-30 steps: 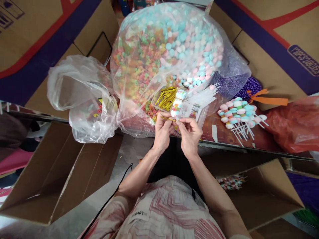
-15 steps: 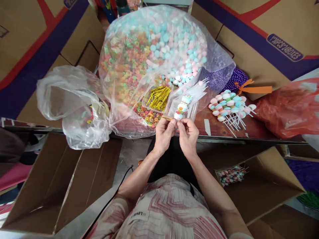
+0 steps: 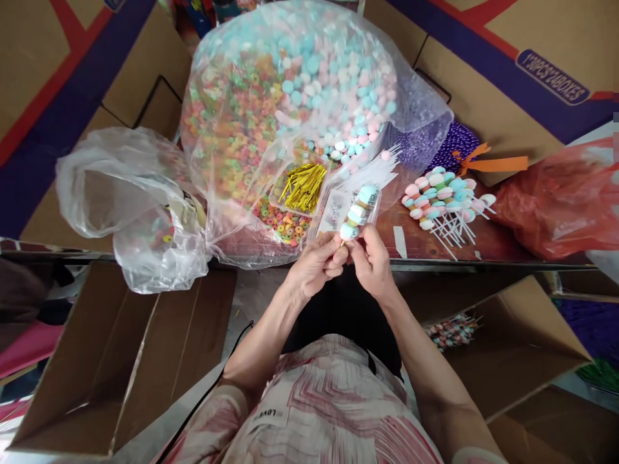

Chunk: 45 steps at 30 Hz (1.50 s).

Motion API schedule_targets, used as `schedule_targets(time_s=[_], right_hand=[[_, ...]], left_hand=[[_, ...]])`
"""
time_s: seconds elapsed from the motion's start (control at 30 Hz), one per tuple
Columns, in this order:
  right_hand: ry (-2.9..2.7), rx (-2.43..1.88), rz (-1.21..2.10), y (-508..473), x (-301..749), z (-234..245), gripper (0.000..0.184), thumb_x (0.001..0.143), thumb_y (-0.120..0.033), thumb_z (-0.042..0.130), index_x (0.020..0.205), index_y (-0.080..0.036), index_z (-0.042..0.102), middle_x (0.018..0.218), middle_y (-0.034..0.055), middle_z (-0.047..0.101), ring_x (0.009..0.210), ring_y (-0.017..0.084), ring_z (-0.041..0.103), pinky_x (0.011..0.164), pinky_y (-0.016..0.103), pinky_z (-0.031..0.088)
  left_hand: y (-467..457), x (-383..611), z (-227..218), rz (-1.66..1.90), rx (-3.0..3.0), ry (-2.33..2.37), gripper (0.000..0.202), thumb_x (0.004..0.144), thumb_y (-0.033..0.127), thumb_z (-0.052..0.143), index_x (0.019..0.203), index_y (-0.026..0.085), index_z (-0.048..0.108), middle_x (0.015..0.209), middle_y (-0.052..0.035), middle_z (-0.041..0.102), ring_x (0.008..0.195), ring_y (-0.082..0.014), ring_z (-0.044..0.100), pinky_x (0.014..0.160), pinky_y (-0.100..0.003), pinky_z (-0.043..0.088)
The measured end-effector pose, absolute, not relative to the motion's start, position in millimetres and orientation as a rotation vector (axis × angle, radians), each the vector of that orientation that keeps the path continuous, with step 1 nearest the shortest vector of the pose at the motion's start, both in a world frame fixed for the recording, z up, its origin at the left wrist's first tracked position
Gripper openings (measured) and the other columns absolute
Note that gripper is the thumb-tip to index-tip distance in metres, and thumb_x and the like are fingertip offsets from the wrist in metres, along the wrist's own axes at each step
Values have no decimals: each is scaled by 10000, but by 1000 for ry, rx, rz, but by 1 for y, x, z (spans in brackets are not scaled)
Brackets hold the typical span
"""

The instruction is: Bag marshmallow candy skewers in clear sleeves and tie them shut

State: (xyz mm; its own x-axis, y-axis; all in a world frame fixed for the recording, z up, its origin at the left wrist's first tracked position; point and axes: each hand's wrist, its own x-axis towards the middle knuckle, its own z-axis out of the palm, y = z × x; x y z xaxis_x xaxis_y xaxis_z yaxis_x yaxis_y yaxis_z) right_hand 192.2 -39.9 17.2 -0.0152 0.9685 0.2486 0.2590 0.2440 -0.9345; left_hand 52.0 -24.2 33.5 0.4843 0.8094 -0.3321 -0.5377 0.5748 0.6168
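Note:
My left hand (image 3: 316, 263) and my right hand (image 3: 371, 263) are pinched together at the base of a bagged candy skewer (image 3: 358, 212), a stack of pastel discs in a clear wrapper that tilts up to the right. A gold twist tie sits at the pinch, mostly hidden by the fingers. Just beyond the hands lie a tray of gold twist ties (image 3: 304, 187), a bundle of white sticks (image 3: 374, 169) and a tray of coloured ring candies (image 3: 285, 225).
A huge clear bag of pastel and ring candies (image 3: 294, 96) fills the table's middle. Finished candy skewers (image 3: 442, 196) lie to the right, near purple beads (image 3: 454, 142) and a red bag (image 3: 561, 200). An emptier clear bag (image 3: 135, 200) sits left. Open cardboard boxes (image 3: 111, 348) stand below the table edge.
The candy skewer has tipped from upright to leaning right. The gold tie that stuck out to the left is now drawn in under my fingers, and both hands have closed tighter together.

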Motion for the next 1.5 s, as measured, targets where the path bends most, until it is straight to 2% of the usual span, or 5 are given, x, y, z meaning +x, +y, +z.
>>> schedule_targets(time_s=[0.3,0.57,0.8,1.03,1.5], right_hand=[[-1445,-1351,769,-44,194,9,111,964,-292,561,901,-258,477,742,-33,533,602,137,498,593,304,407],[-1359,-1270,892,-52,199,12,190,1043,-351,541,889,-240,544,716,-51,598,479,69,457,485,227,400],[-1765,-1132,220,-51,215,7,267,1028,-183,541,1173,-253,753,1131,89,775,1041,212,742,895,357,622],[-1816,-1149,-232,-44,212,4,206,1011,-168,563,1013,-240,755,945,73,775,870,187,736,777,320,611],[-1438,-1286,398,-58,206,30,103,994,-184,564,903,-218,598,828,-4,626,746,144,610,676,287,489]], left_hand=[[-37,69,12,1258,906,887,375,811,533,825,926,182,764,717,9,621,680,-100,554,627,-205,469],[-23,66,22,958,416,738,325,651,328,960,731,122,722,597,8,602,446,6,280,411,-123,211],[-19,69,31,893,141,754,166,713,70,868,763,99,713,598,48,528,463,-2,409,394,-89,252],[-23,74,30,844,61,650,177,729,84,858,794,110,696,632,56,541,471,-8,451,394,-97,297],[-24,78,31,1004,617,584,548,837,756,665,836,217,761,1030,-73,739,1134,-270,664,992,-385,536]])
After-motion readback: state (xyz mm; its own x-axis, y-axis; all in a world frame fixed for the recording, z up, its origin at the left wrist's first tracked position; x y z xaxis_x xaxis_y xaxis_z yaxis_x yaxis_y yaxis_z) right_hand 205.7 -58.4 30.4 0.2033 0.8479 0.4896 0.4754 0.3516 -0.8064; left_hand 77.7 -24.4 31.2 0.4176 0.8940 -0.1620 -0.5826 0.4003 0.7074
